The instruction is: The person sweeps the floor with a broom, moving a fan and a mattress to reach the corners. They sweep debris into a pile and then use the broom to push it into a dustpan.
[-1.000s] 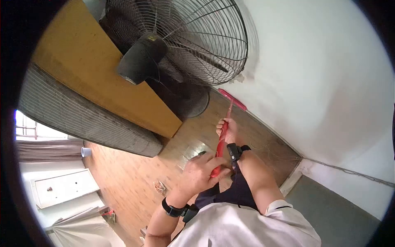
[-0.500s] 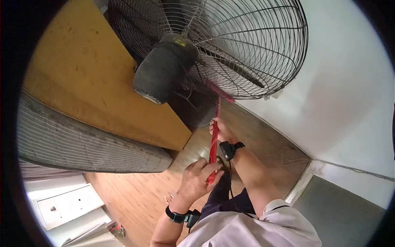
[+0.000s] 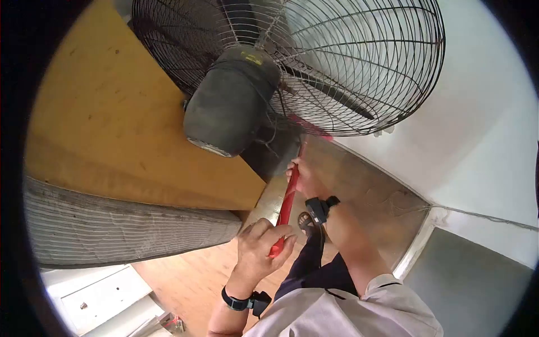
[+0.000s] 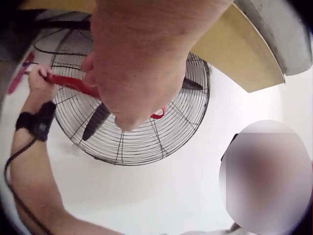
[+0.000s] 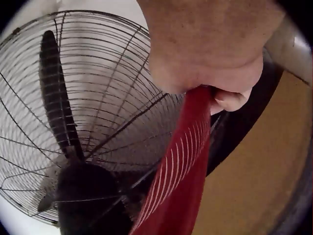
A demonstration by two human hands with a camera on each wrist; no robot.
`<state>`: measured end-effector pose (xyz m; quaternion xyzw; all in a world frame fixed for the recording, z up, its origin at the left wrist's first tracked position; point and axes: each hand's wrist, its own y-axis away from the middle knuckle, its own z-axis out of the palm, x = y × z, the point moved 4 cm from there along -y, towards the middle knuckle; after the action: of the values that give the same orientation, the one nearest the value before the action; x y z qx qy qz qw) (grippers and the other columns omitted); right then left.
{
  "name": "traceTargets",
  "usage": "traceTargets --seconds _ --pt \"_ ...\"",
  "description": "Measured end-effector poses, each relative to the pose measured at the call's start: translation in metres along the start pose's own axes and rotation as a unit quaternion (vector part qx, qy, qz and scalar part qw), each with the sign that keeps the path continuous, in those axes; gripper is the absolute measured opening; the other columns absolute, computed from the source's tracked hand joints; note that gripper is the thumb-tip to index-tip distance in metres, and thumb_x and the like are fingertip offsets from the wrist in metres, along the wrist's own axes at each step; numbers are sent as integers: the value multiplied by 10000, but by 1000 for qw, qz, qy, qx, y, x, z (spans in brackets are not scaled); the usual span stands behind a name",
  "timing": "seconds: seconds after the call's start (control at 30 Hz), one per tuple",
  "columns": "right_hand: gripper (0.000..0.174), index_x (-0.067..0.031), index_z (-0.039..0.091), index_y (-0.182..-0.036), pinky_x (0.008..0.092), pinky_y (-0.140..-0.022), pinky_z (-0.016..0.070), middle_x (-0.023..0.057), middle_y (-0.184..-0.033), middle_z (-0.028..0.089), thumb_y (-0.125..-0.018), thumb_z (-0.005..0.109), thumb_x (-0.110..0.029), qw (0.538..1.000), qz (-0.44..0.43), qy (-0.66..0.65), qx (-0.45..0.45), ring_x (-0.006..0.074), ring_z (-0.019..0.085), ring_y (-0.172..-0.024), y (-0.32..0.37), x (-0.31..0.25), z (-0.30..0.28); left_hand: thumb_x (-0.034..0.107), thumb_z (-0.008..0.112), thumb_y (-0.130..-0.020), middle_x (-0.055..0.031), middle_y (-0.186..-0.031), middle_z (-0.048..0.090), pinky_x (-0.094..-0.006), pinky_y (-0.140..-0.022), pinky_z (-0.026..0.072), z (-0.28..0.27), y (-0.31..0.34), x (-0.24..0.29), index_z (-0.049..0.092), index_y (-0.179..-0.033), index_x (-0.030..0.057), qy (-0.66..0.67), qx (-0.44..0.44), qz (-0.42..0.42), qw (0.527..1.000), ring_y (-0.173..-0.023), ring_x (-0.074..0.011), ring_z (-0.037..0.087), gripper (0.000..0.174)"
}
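Note:
In the head view a red handle [image 3: 287,203] slants between both hands. The left hand [image 3: 263,250] grips its near end, and the right hand [image 3: 305,178] is wrapped round it farther down. The handle's pink head [image 3: 310,127] lies low behind the cage of a large black fan [image 3: 359,62], partly hidden by the wires. The right wrist view shows the right hand [image 5: 205,58] curled round the red handle [image 5: 178,166]. In the left wrist view the left hand [image 4: 139,63] covers part of the handle [image 4: 73,83].
The fan's motor housing [image 3: 231,101] stands close in front, beside a yellow-brown panel [image 3: 112,129] and a striped mattress-like pad [image 3: 129,233]. A white wall [image 3: 477,140] rises on the right, with a cable [image 3: 483,214] along it. A sandalled foot [image 3: 305,221] is on the wooden floor.
The fan and panel appear larger and nearer. The pink head has gone from beside the wall to behind the fan cage. Both hands keep hold of the handle, the left one now lower in view.

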<state>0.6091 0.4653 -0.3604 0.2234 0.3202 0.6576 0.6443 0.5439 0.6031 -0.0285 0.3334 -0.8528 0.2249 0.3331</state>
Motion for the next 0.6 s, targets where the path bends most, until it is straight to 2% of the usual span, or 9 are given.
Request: traceTargets --seconds 0.07,0.17,0.27,0.3,0.43,0.5,0.6 --pt "117 -109 497 -869 372 -592 467 45 -729 573 -894 599 -161 995 66 35 -63 209 545 -638 -18 7 21 91 772 -710 -80 -726 526 -370 -566 479 7 -1 -6 663 -902 106 -78 17 20 997 -626 -256 568 221" --pt "120 -104 488 -875 353 -624 465 46 -730 556 -895 597 -149 989 91 52 -102 201 534 -637 -21 24 35 97 768 -710 -72 -728 500 -376 -570 478 14 2 -28 651 -925 116 -113 24 26 993 -628 -255 563 245" --pt "125 -99 483 -862 344 -613 456 38 -728 545 -892 596 -142 983 123 106 -84 193 528 -631 -1 36 46 113 765 -712 -70 -739 486 -378 -579 477 26 16 -41 650 -922 127 -161 3 46 986 -638 -263 556 239" --pt "102 -121 533 -856 315 -585 426 20 -738 565 -899 592 -192 980 113 109 -123 155 519 -628 0 39 46 122 762 -715 -70 -746 478 -379 -581 477 33 21 -43 650 -921 133 -191 -19 69 979 -643 -268 551 235" --pt "113 -108 531 -863 312 -562 423 25 -731 564 -911 580 -199 974 106 156 -122 154 512 -598 -8 38 42 138 752 -723 -84 -761 468 -389 -589 484 61 20 -62 642 -914 137 -200 -8 61 978 -658 -279 554 220" --pt "132 -115 474 -848 328 -546 426 21 -713 529 -886 579 -186 975 70 192 -89 162 506 -604 -10 32 36 136 753 -721 -85 -765 470 -394 -593 485 73 17 -63 643 -916 133 -193 -10 65 979 -661 -281 555 224" --pt "136 -120 468 -836 324 -524 412 10 -694 510 -880 573 -194 990 40 121 -61 157 489 -577 13 21 26 123 750 -713 -85 -775 474 -399 -595 485 71 14 -43 646 -917 120 -168 -6 84 982 -669 -279 556 230"
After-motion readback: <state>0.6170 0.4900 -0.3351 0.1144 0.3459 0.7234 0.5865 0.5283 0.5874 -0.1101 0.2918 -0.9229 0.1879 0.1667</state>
